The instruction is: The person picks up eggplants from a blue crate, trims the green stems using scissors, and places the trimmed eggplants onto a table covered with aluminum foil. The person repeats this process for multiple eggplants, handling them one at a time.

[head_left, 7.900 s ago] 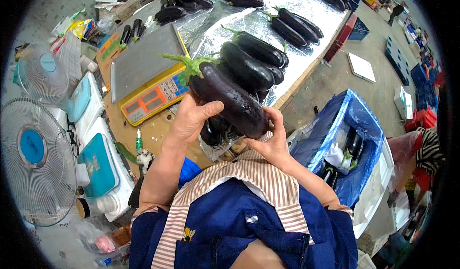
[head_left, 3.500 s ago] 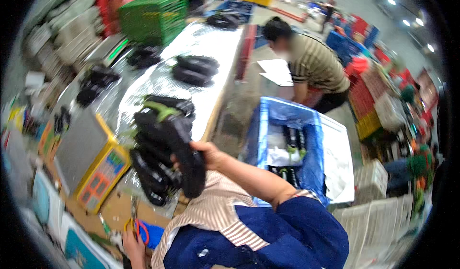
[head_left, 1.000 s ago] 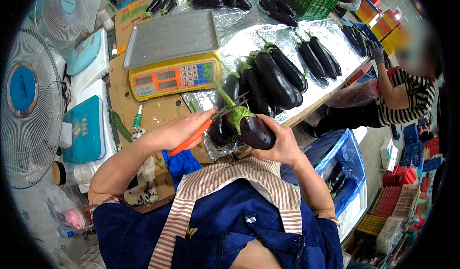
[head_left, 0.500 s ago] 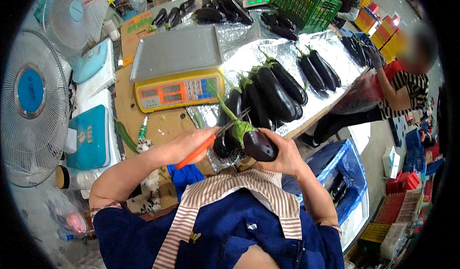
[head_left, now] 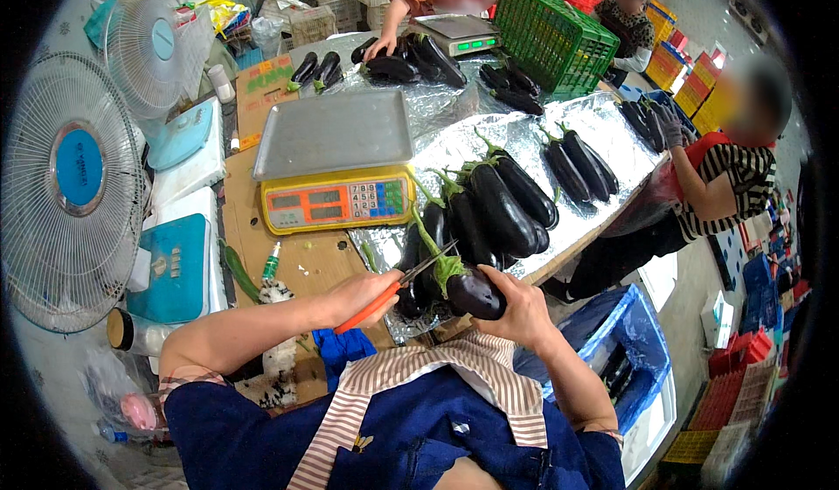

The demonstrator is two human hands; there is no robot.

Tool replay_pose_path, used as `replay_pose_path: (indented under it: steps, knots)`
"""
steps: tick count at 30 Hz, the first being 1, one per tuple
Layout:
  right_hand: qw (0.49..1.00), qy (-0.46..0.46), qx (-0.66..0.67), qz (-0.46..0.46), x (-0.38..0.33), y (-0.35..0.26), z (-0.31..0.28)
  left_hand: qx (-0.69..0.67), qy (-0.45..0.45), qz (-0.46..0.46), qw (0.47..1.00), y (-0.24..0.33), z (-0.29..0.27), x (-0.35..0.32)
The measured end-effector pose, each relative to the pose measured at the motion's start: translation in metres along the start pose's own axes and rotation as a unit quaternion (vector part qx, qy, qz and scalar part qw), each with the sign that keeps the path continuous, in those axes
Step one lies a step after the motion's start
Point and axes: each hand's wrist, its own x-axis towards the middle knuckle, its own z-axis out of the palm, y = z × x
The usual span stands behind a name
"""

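Observation:
My left hand is closed around orange-handled scissors, whose blades reach across the long green stem of an eggplant. The blades look slightly apart, just above the green cap. With its fingers wrapped round the dark body, my right hand holds that eggplant tilted, stem end up and to the left. Right behind it on the foil-covered table lies a pile of eggplants with stems pointing away from me. My grip hides part of the scissors' handles.
A yellow scale with a grey pan stands left of the pile. Beyond are more eggplants under a person's hand, and a green crate. Another person works at the right edge. Two fans stand left; a blue-lined bin sits right.
The view has tilted, so the scene sits lower and more of the far side shows. Across the table, a person's hand has come onto the far eggplants. My grips are unchanged.

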Motion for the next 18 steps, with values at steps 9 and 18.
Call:
replay_pose_path:
  steps: [9,18]
  knots:
    - [0.969,-0.152,0.186,-0.047,-0.012,0.020,-0.005,-0.032,-0.035,0.052,0.998,0.012,-0.004,0.001]
    - [0.882,-0.225,0.411,0.056,-0.006,0.019,-0.007,-0.051,-0.047,0.057,0.996,0.012,-0.009,0.011]
